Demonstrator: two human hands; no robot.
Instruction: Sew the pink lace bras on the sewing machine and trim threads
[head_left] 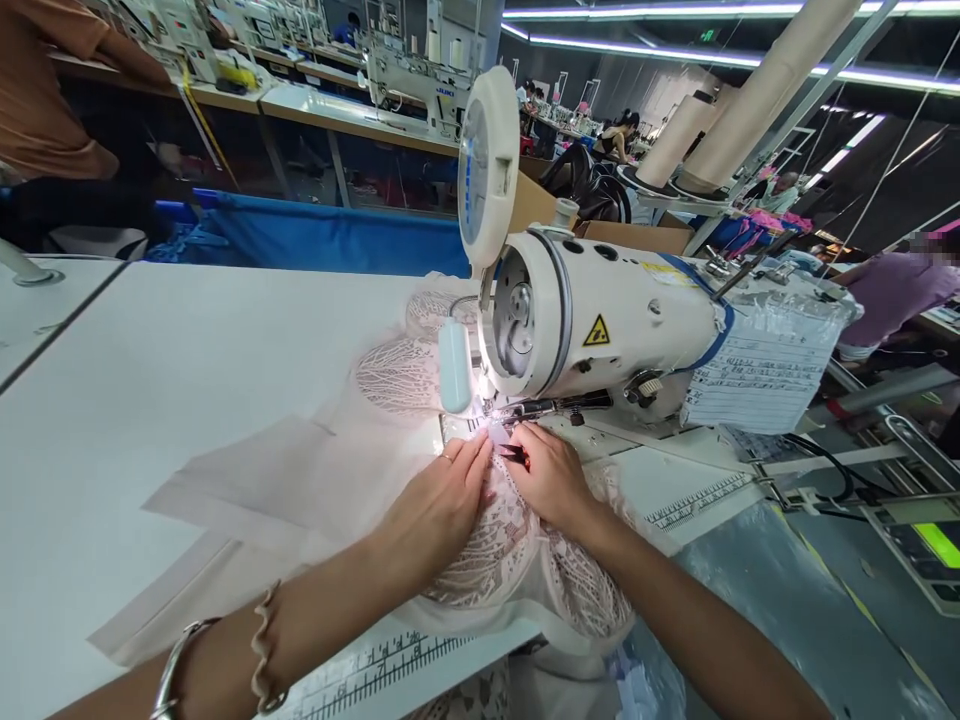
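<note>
You have one sewing machine [600,320] in front of you, one piece of pink lace [495,545] under your two hands, and one small dark tool [516,455] at your right fingers. Two tall thread cones [720,120] stand far right behind the machine. On your left forearm sit two bracelets [225,655], near the bottom edge.

Your left hand [439,510] lies palm down, fingers stretched flat and pressing the lace onto the table [150,380], fingertips pointing at the lit needle area. It clasps nothing, only pins the cloth. Your right hand [551,475] comes in from the right, fingers curled, pinching the tool just beside the left fingertips.

The lace runs from under the machine head toward you and hangs over the near table edge.
</note>
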